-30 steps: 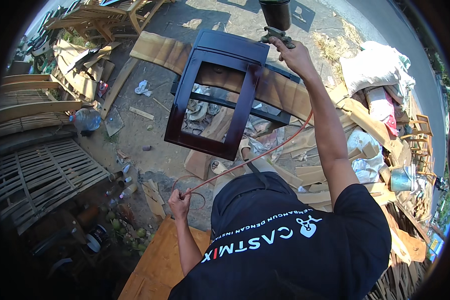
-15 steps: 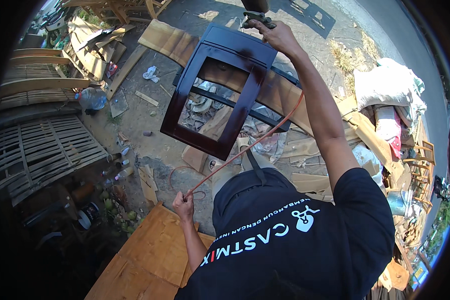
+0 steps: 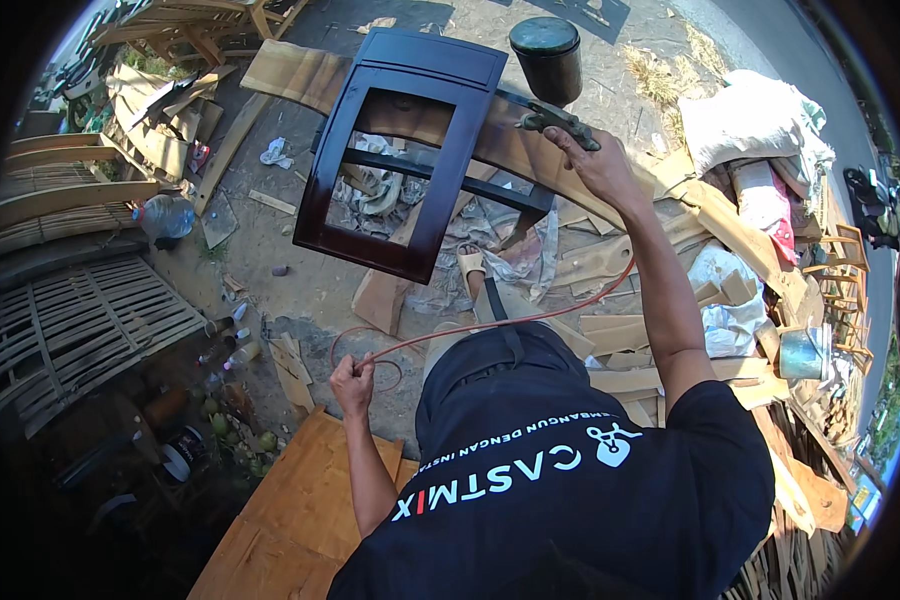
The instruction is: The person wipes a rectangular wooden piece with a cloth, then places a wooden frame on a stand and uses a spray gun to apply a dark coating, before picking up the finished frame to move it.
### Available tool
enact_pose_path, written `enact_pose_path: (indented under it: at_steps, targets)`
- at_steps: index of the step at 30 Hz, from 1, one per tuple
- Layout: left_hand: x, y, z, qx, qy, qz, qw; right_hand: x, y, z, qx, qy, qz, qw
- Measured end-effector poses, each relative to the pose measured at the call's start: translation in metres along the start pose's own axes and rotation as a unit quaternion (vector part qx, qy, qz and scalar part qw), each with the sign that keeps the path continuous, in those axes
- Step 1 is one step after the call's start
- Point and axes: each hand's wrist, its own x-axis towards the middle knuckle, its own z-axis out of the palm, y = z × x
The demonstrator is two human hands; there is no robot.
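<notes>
In my right hand [image 3: 605, 170] is a paint spray gun [image 3: 560, 128] with a dark round cup [image 3: 547, 68] at its far end; my fingers are wrapped round its handle. It points left toward a glossy dark-red wooden frame [image 3: 425, 215] with a rectangular opening. The frame rests tilted over a long wooden plank [image 3: 530, 150] and a black stand [image 3: 510, 198]. A thin red hose [image 3: 490, 325] sags from near my right wrist across to my left hand [image 3: 352, 385], which is closed on it. Past that hand the hose makes a loose loop.
Slatted bamboo racks [image 3: 90, 320] and a clear plastic bottle [image 3: 167, 215] stand at left. A tan wooden panel [image 3: 290, 500] lies at lower left. White sacks [image 3: 750, 120], board offcuts and a teal bucket [image 3: 805, 352] crowd the right. Crumpled sheeting [image 3: 530, 250] lies beneath the frame.
My right hand and the spray gun have come nearer and right of the frame's upper corner. The hose has gone from taut to slack. My view has shifted slightly.
</notes>
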Motion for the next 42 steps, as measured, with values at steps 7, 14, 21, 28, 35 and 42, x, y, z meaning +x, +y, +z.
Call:
enact_pose_path:
  at_steps: [7,14,21,28,35,42]
  targets:
    - [-0.066,-0.031,-0.008,-0.006,0.023,-0.024,0.999,-0.1,-0.006,0.032,-0.012,-0.105,-0.014,0.994]
    - [-0.125,-0.045,-0.013,-0.008,0.035,-0.056,0.998,-0.171,-0.017,0.06,-0.026,-0.168,-0.069,0.983]
    - [-0.133,-0.036,-0.008,-0.03,0.059,-0.095,0.993,-0.152,-0.04,0.066,-0.033,-0.226,-0.094,0.969]
    - [-0.144,0.003,0.014,-0.007,0.109,-0.152,0.982,-0.073,-0.067,0.072,-0.076,-0.339,-0.143,0.927]
    - [-0.134,0.074,0.037,0.011,0.164,-0.226,0.96,0.032,-0.114,0.146,-0.05,-0.39,-0.278,0.876]
    - [-0.146,0.121,0.051,0.017,0.207,-0.285,0.936,0.077,-0.149,0.188,-0.061,-0.415,-0.337,0.843]
